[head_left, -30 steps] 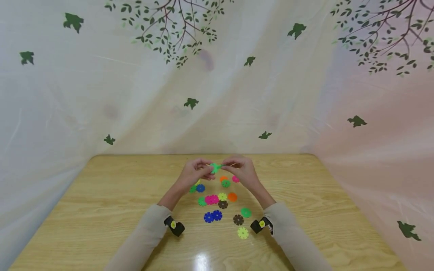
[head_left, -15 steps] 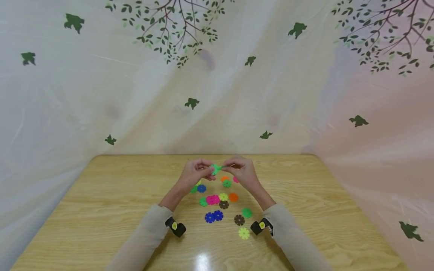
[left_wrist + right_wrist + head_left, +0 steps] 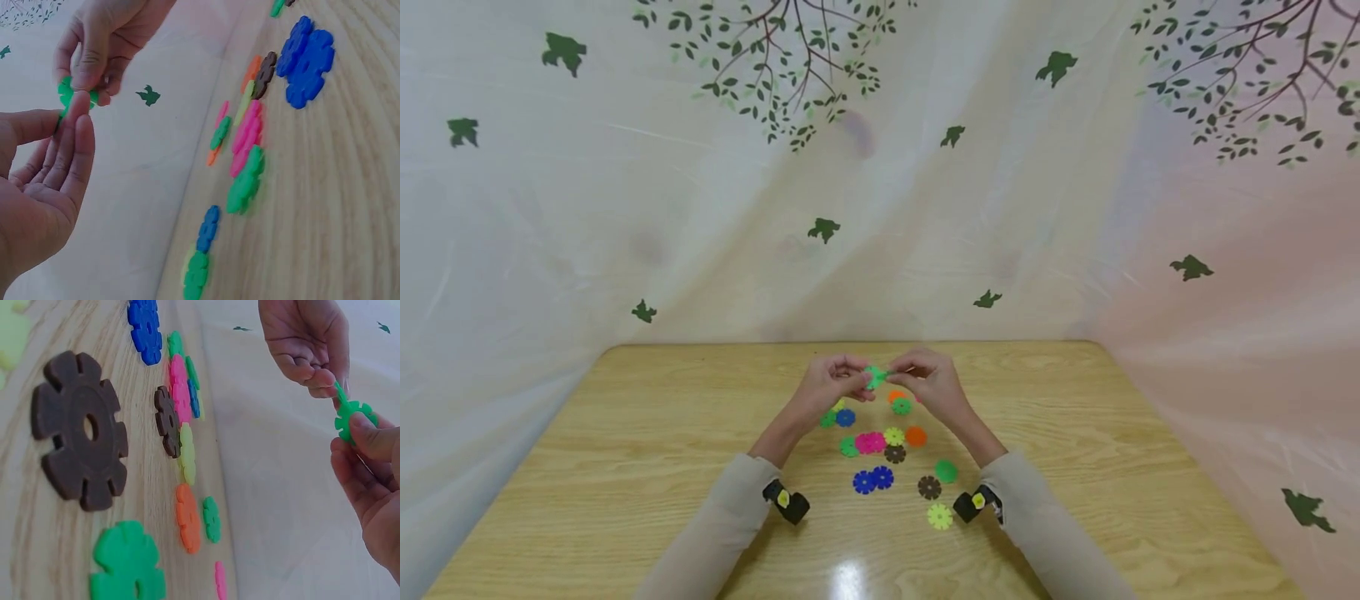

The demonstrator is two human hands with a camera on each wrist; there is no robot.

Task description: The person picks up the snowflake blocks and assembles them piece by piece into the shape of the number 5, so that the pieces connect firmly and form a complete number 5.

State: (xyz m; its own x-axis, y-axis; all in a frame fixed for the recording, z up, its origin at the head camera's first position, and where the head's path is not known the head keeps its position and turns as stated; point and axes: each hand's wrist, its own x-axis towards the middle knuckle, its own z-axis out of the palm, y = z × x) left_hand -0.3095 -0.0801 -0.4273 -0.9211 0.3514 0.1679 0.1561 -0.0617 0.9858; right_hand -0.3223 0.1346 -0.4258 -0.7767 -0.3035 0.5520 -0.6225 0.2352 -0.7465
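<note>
In the head view, my left hand and right hand meet above the far part of the table, pinching green notched plastic discs between them. From the right wrist view, my right thumb and fingers grip one green disc, which stands at an angle to a second green disc pinched by the left fingertips. The two discs touch at their edges; how deep their slots fit is too small to tell. In the left wrist view, the left hand holds its disc nearly edge-on.
Several loose notched discs lie below the hands: blue ones, pink ones, brown, orange, yellow and green. A printed curtain hangs behind the wooden table.
The right hand has shifted slightly left and down, toward the left hand, and now covers more of the pink disc behind it. Both hands keep hold of the green discs.
</note>
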